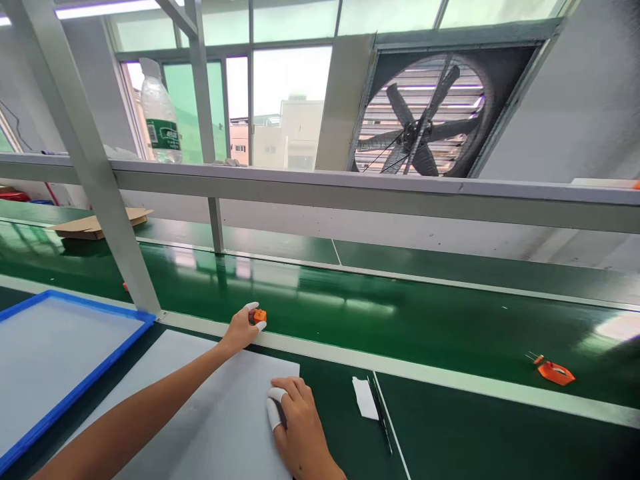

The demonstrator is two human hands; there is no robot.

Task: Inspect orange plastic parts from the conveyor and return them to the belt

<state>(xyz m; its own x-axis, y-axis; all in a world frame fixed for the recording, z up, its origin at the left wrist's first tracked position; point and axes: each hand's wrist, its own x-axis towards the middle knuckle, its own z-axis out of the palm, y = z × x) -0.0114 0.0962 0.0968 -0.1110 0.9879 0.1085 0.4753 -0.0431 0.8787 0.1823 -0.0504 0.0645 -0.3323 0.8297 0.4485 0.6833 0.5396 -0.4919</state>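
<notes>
On the near edge of the green belt (400,320), a small orange part (259,316) is pinched between the white-capped fingertips (253,307) of the left hand (241,329), whose arm is stretched forward across a grey sheet (215,427). The part is held just above the pale rail (450,377) that borders the belt. The right hand (300,420) is laid on the right edge of the same sheet, loosely curled with nothing grasped, its capped fingers (273,408) pressed to the surface. Left of the sheet, a blue-framed tray (75,390) is seen, partly cut off by the picture edge. Right of the right hand, a small white slip (365,398) is lying on the dark bench beside a thin dark tool (383,420). Farther right on the belt, well apart from both hands, a second orange piece (554,371) is seen. Behind the belt, a flattened carton (97,223) is resting on the far green surface. Above, a plastic bottle (160,120) is stood on a grey shelf beam (350,190), and a large wall fan (425,120) is set beside the windows.
</notes>
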